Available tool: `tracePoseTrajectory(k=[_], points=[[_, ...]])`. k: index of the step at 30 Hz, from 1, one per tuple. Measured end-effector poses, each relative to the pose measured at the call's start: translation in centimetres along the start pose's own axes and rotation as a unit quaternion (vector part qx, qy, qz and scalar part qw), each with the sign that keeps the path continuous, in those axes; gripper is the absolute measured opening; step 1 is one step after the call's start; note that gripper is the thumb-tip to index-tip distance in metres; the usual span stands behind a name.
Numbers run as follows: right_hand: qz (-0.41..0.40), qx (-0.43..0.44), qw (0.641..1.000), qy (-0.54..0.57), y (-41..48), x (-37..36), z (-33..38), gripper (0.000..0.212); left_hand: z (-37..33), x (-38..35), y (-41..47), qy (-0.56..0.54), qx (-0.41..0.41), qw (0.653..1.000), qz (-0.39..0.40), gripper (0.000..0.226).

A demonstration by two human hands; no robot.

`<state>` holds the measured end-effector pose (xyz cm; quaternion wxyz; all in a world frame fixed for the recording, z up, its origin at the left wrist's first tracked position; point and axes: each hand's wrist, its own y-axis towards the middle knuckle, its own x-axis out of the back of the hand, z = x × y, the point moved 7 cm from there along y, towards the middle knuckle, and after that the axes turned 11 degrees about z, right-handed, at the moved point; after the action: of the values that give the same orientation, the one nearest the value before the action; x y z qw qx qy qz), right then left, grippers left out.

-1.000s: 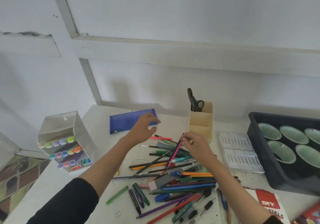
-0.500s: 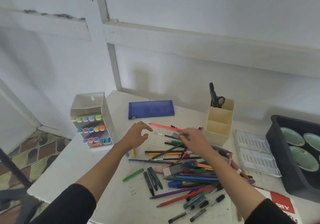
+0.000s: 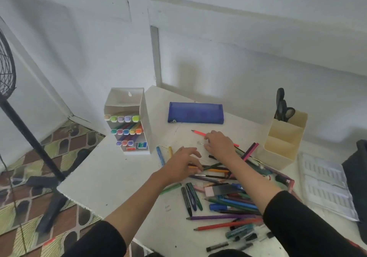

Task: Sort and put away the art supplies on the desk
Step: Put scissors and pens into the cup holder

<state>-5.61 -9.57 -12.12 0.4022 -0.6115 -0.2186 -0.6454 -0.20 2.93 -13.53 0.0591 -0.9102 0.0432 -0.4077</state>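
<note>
Head view: I see left hand (image 3: 181, 162) fingers loose, spread on pencil pile (image 3: 234, 202) just below blue pencil case (image 3: 195, 113); right hand (image 3: 219, 144) fingers curled at thin brush (image 3: 199, 143) nearer case, grip I cannot confirm. Pile unsorted; I judge most work left.

The right hand (image 3: 218, 144) covers the middle of the pink pencil (image 3: 198, 133), and whether its fingertips pinch the small pale-tipped brush (image 3: 200, 143) is unclear. The blades of the scissors (image 3: 283, 108) are hidden inside the beige holder (image 3: 282, 143). The picture's right edge cuts off the black tray (image 3: 357, 169), and its left edge cuts off the fan (image 3: 6, 68).
</note>
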Motion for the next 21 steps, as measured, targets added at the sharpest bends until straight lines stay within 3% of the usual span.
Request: tracePoseTrajectory(k=[4, 14, 21], points=[[-0.021, -0.001, 0.999, 0.026, 0.2, -0.6, 0.2, 0.014, -0.2, -0.8, 0.1, 0.06, 0.003, 0.998, 0.019, 0.015], [-0.105, 0.045, 0.983, 0.145, -1.5, 2.6, 0.4, 0.012, -1.1, -0.8, 1.3, 0.138, 0.022, 0.988, 0.062, 0.014], [-0.176, 0.098, 0.926, 0.319, -3.9, 6.0, 0.9, 0.004, -1.5, -0.9, 1.7, 0.158, 0.012, 0.981, 0.111, 0.014]])
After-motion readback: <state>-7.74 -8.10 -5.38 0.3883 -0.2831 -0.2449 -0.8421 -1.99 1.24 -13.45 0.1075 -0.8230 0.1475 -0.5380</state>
